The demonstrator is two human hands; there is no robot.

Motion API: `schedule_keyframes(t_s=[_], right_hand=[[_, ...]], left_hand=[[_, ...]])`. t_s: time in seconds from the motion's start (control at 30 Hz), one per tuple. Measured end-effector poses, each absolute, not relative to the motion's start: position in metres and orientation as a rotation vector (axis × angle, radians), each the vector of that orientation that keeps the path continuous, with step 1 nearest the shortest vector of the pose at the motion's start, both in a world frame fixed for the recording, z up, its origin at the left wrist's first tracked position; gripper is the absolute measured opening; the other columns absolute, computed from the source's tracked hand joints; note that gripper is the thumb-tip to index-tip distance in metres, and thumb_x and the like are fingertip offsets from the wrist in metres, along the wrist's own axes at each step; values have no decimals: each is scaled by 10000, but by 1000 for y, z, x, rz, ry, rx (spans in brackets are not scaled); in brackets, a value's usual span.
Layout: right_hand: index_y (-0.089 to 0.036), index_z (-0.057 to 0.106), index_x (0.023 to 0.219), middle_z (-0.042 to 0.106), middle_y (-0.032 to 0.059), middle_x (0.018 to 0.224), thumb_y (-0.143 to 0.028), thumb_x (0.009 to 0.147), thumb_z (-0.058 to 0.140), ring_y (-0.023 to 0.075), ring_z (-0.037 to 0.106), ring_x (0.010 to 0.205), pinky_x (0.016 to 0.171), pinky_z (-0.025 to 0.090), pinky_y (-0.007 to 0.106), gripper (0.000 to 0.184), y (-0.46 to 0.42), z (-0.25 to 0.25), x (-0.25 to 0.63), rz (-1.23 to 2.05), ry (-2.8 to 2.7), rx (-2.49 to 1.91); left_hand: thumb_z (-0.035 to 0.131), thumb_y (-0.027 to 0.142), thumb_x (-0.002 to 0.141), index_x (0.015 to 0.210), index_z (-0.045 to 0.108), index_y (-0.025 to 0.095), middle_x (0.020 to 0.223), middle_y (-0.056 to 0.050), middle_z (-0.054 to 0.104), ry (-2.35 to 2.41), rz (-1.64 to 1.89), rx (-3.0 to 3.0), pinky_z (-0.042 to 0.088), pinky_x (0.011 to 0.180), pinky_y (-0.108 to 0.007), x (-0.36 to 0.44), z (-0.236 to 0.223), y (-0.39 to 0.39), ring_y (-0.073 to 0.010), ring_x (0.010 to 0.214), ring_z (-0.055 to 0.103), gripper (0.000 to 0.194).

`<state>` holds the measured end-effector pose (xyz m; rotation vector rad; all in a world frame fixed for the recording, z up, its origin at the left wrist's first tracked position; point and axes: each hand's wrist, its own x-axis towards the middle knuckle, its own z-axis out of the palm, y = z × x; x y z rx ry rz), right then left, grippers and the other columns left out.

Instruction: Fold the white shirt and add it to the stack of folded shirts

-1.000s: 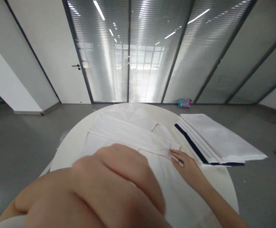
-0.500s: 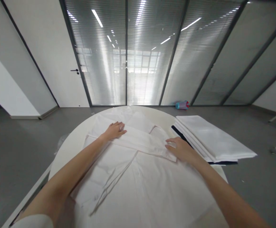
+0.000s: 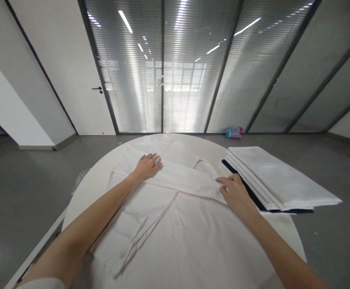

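Note:
A white shirt (image 3: 177, 224) lies spread over a round white table (image 3: 93, 180), with one sleeve (image 3: 183, 178) folded across it from left to right. My left hand (image 3: 147, 165) rests flat on the left part of that sleeve, fingers stretched out. My right hand (image 3: 235, 192) lies on the sleeve's cuff end at the right, fingers slightly curled and pressed down on the cloth.
A stack of folded white cloths with a dark band (image 3: 271, 180) sits on the table's right side and hangs over its edge. A small blue and pink bottle (image 3: 234, 131) lies on the grey floor by the glass wall. A white door (image 3: 81, 80) stands at the back left.
One second ago my left hand was close to the camera. It has since reached out and settled flat on the folded sleeve. My right hand shifted slightly along the cuff.

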<state>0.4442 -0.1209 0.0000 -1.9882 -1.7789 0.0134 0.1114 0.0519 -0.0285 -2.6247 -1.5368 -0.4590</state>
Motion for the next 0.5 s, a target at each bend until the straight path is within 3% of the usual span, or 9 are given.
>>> schedule_keyframes(t_s=[0.17,0.33,0.5], right_hand=[[-124,738,1094,517,112,1009,-28,861,485,176,607,850,904,488,315,357,-122,-9,447,95,-1870,-2012],[-143,729,1102,511,105,1021,-45,870,474,166,603,834,891,489,312,358,-123,-7,446,-10,-1864,-1999],[-160,725,1070,545,98,979,-54,882,460,171,606,823,880,499,317,341,-123,-11,448,-77,-1917,-1944]], left_hand=[[386,598,974,1410,502,285,1527,-67,457,-1524,-401,-2713,311,1150,-518,116,-34,46,-310,1417,397,550],[427,550,975,1421,501,213,1548,-102,420,-1554,-497,-2642,304,1157,-524,116,-31,43,-339,1432,364,564],[457,383,981,1178,665,227,1296,-66,664,-1464,-654,-2644,411,1099,-363,131,-21,31,-231,1204,610,326]])
